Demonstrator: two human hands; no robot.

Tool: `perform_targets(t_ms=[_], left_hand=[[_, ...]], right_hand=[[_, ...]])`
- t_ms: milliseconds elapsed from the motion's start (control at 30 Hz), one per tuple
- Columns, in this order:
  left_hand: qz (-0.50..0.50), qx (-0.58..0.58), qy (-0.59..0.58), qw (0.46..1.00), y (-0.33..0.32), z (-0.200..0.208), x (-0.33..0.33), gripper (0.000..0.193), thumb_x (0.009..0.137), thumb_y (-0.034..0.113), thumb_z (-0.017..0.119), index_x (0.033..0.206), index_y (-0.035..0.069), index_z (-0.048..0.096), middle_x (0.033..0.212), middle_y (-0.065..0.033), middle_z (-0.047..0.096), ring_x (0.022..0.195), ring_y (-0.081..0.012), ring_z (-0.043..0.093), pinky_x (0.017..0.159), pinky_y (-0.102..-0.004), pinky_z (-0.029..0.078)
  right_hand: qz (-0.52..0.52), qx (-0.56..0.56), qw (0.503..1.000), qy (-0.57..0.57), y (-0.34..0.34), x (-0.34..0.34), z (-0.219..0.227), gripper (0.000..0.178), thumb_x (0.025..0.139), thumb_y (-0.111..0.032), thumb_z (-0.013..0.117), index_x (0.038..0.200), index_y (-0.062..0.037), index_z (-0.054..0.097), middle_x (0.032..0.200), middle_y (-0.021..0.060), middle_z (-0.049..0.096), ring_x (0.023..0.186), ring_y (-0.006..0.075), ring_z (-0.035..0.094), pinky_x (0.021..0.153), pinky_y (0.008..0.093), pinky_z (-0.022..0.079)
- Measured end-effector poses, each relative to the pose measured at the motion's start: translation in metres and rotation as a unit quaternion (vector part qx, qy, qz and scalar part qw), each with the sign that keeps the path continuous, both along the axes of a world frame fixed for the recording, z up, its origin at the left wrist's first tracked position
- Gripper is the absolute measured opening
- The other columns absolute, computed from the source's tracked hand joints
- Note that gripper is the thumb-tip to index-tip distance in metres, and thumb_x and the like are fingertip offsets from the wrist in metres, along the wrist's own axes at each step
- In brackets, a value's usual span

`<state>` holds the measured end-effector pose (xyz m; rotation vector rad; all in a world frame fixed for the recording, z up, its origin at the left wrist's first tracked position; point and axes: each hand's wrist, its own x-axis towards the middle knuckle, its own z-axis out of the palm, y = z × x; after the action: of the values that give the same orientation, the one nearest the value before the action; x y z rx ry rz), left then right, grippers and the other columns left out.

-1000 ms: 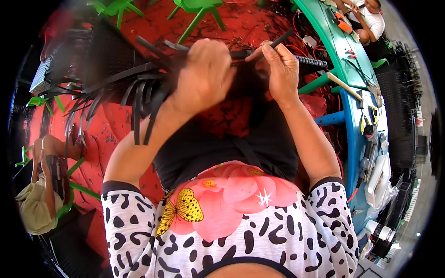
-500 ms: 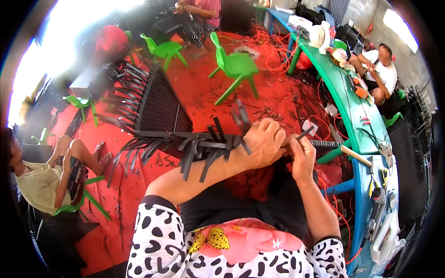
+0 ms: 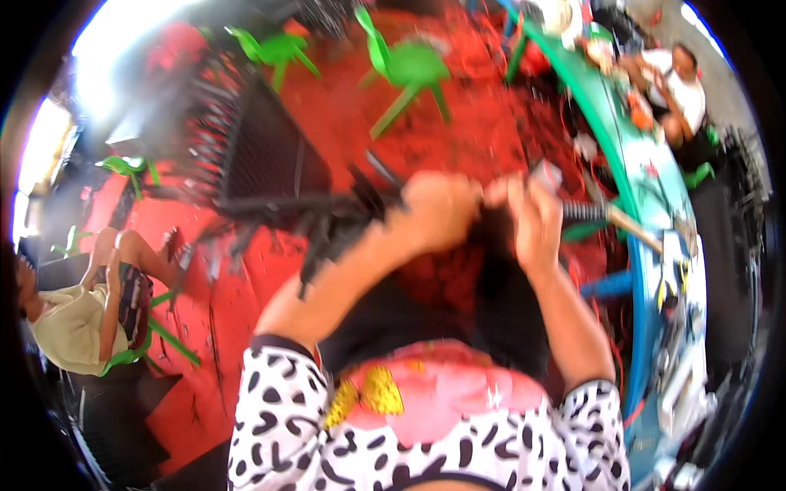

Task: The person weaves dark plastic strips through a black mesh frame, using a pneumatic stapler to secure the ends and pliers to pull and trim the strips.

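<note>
Though blurry, L hand (image 3: 438, 209) by blk strips (image 3: 329, 236).

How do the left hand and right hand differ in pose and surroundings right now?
The left hand slants toward the upper right of the view, while the right hand points more steeply upward. Dark strips splay out beside the left hand's forearm; a dark ribbed bar shows just beyond the right hand. Both are bare and close together in front of the lap; blur hides what their fingers grip.
</note>
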<state>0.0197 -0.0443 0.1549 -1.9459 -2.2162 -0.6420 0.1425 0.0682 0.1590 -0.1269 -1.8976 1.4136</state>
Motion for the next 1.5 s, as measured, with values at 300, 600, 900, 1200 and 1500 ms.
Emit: perform_targets(t_ms=[300,600,900,1200,1500], left_hand=[[0.016,0.086,0.014,0.996,-0.007,-0.003,-0.002,0.022,0.076,0.023,0.068,0.088,0.007,0.058,0.074,-0.008,0.057,0.069,-0.0299,0.059,0.057,-0.0408,0.047],[0.028,0.124,0.024,0.992,-0.014,-0.008,0.01,0.028,0.073,0.029,0.07,0.084,0.008,0.055,0.072,-0.0056,0.056,0.067,-0.0267,0.059,0.055,-0.0393,0.046],[0.031,0.169,0.062,0.983,-0.009,-0.014,0.009,0.031,0.071,0.032,0.071,0.076,0.009,0.052,0.066,-0.004,0.052,0.062,-0.0247,0.058,0.051,-0.0379,0.046],[0.031,0.203,0.085,0.975,-0.01,-0.017,0.014,0.03,0.071,0.032,0.071,0.073,0.009,0.051,0.064,-0.0025,0.049,0.06,-0.0215,0.055,0.052,-0.0338,0.045],[0.028,0.212,0.085,0.973,-0.01,-0.024,0.017,0.032,0.071,0.035,0.07,0.074,0.01,0.05,0.064,-0.0018,0.047,0.059,-0.0203,0.055,0.053,-0.0324,0.045]], right_hand=[[0.162,-0.351,0.92,0.061,0.007,-0.026,0.013,0.019,0.091,-0.016,0.054,0.082,0.0002,0.055,0.072,0.007,0.055,0.066,0.0186,0.055,0.062,0.0316,0.047],[0.176,-0.317,0.932,0.017,0.002,-0.007,0.023,0.02,0.09,-0.015,0.056,0.077,-0.0009,0.053,0.067,0.0054,0.051,0.061,0.0161,0.051,0.058,0.029,0.045],[0.164,-0.261,0.949,-0.065,0.004,-0.004,0.036,0.025,0.093,-0.015,0.052,0.072,-0.0042,0.046,0.065,0.0037,0.044,0.06,0.0149,0.041,0.058,0.0298,0.039],[0.171,-0.247,0.945,-0.129,0.008,-0.003,0.045,0.021,0.093,-0.018,0.053,0.078,-0.0033,0.05,0.065,0.0028,0.044,0.059,0.0133,0.042,0.057,0.0281,0.038],[0.137,-0.268,0.938,-0.171,0.005,0.0,0.048,0.022,0.092,-0.015,0.053,0.072,-0.0039,0.051,0.063,0.005,0.05,0.056,0.0154,0.052,0.054,0.0275,0.044]])
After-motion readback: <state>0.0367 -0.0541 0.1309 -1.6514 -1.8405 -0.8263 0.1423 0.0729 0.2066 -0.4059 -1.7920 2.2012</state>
